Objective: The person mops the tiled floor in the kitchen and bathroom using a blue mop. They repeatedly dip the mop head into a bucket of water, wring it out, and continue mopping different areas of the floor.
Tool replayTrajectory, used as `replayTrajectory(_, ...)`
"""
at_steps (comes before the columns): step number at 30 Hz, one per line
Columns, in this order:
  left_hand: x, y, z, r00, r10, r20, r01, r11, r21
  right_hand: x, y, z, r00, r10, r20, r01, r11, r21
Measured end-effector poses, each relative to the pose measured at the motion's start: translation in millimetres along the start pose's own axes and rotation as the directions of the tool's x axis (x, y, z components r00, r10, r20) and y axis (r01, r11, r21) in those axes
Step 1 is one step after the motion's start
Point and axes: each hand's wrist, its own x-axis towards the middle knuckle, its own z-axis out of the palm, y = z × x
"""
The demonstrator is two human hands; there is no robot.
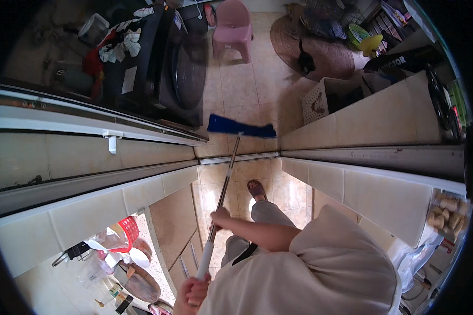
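Note:
A flat mop with a blue head (241, 126) slants across the middle of the view. Its head lies over the tiled floor just beyond a door track. My right hand (220, 218) is closed around the metal pole (228, 173), with the forearm reaching across from the right. At the bottom, my left hand (196, 290) grips the upper end of the white handle (205, 256). A sandalled foot (256, 189) rests on the tiles right of the pole; the other foot is hidden.
The raised door track (240, 158) crosses the floor between tiled ledges. Beyond it are a black front-loading washer (187, 71), a pink plastic chair (232, 29), a white basket (314, 103), and a black cat (306, 61) on a round woven mat (335, 61). A red basket (130, 232) stands lower left.

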Motion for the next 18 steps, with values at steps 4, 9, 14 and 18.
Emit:
replayTrajectory(4,-5.5,2.8,15.4,0.987,0.078,-0.140,-0.060,0.990,0.128,-11.6,-19.5,8.1,0.985,0.175,-0.004,-0.168,0.952,0.258)
replayTrajectory(9,77.1,31.7,49.6,0.999,0.036,-0.021,-0.028,0.949,0.315,46.0,-90.1,-43.1,0.977,0.197,-0.084,-0.167,0.946,0.278)
replayTrajectory(14,164.6,77.2,121.7,0.998,0.055,-0.016,-0.042,0.888,0.459,153.8,-175.9,-98.8,0.992,0.062,-0.106,-0.035,0.971,0.238)
replayTrajectory(18,188.3,91.0,157.3,0.995,0.097,-0.037,-0.068,0.880,0.471,215.1,-197.6,-107.3,0.993,0.116,-0.025,-0.098,0.918,0.384)
